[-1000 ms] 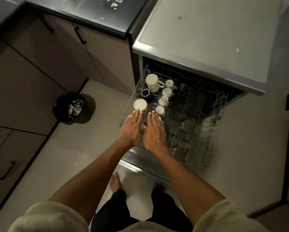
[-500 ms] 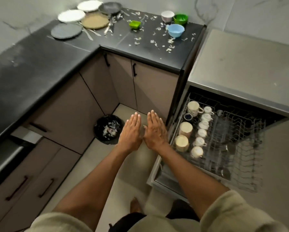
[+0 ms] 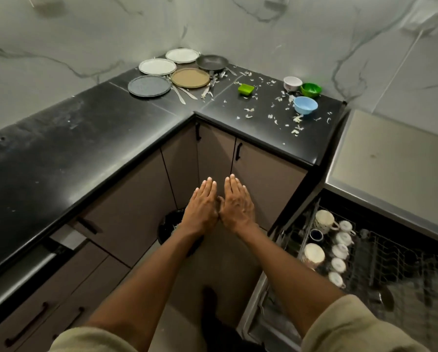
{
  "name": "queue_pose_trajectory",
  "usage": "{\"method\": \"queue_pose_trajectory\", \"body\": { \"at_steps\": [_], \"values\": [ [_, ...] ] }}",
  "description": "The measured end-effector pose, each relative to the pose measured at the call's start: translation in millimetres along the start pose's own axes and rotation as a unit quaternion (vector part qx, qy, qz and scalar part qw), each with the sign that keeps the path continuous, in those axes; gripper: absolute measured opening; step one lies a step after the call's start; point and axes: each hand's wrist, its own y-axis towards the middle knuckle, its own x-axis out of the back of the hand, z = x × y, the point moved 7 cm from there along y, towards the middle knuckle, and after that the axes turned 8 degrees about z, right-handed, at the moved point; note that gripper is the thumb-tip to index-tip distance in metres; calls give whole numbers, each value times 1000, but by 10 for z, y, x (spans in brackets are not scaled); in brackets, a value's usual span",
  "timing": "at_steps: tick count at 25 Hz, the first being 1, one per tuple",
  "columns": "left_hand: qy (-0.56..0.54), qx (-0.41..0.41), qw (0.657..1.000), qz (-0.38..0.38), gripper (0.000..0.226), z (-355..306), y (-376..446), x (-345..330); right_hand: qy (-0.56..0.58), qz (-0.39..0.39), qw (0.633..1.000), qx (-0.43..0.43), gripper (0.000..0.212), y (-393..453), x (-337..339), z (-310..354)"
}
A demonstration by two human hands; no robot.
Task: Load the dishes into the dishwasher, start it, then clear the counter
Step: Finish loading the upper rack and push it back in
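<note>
- While held flat above the floor, left hand (image 3: 202, 208) palm-down, fingers straight, empty.
- Beside it, thumbs nearly touching: right hand (image 3: 236, 207), likewise flat and empty.
- Far back on black stone counter (image 3: 91, 148): round grey plate (image 3: 149, 86), blue plastic bowl (image 3: 305, 104).
- At right: pulled-out wire dishwasher rack (image 3: 390, 260) with white cups (image 3: 339, 250).

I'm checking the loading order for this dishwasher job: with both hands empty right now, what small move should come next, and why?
Probably reach toward the far counter corner for the nearest dish, the dark grey round plate. Both the left hand and right hand hover open and empty in front of the cabinets, the pulled-out dishwasher rack holds only cups, and plates and bowls still sit on the black counter.
</note>
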Motion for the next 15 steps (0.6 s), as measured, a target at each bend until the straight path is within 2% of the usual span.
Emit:
{"method": "queue_pose_trajectory", "body": {
  "at_steps": [5,15],
  "values": [
    [20,8,1000,-11,67,325,923,337,13,2,1000,-3,66,893,63,-42],
    [44,-28,999,-3,68,320,2740,746,13,-26,999,-46,66,2506,574,-735]
  ]
}}
